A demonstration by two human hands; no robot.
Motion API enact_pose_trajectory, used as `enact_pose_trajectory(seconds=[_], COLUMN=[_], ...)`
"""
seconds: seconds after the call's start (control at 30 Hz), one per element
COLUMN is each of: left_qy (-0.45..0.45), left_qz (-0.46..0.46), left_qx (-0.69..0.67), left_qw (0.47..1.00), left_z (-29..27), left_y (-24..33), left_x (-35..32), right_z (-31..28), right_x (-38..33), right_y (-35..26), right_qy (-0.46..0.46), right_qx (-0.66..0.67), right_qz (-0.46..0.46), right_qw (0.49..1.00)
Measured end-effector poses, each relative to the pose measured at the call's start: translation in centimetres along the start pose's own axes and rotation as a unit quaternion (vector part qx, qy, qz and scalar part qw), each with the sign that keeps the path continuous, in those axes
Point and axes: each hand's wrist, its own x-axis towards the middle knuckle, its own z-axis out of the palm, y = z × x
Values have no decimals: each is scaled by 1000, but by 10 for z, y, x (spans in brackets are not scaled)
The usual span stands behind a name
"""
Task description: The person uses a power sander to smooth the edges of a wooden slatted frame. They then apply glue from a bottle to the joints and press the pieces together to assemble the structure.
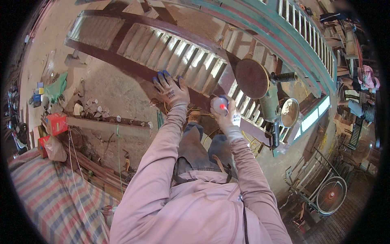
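Note:
A dark reddish-brown louvred shutter panel (146, 70) lies across in front of me, its pale slats running between long side rails. My left hand (172, 92), in a pale glove with blue fingertips, rests on the near rail with its fingers spread. To the right of it, my right hand (228, 116), gloved too, is closed around a round-topped grey hand tool (219, 105) with a bright red spot on top. That tool sits over the near rail; its underside is hidden, so I cannot tell its exact kind.
Right of the panel stands a green machine (269, 103) with round discs. Beyond lies a teal slatted frame (284, 44). A spoked wheel (331, 195) on a metal cart is at lower right. Striped sheeting (53, 195), a red box (57, 123) and a green bag (55, 87) are left.

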Motion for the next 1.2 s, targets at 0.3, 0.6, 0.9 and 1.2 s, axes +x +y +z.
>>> enact_pose_trajectory(seconds=[0.3,0.6,0.9,1.2], left_qy=[4,-18,54,-130], left_qz=[3,4,298,647], left_qx=[-3,99,-246,-140], left_qw=[1000,995,921,739], left_z=[0,21,-52,-85], left_y=[0,-4,74,356], left_x=[0,6,-51,-181], right_z=[-5,-46,-142,-191], right_x=[1,-67,-181,-243], right_y=[-5,15,74,117], right_qy=[6,-62,101,226], right_qx=[-5,-21,53,93], right_qz=[11,73,278,317], right_qw=[1000,995,954,916])
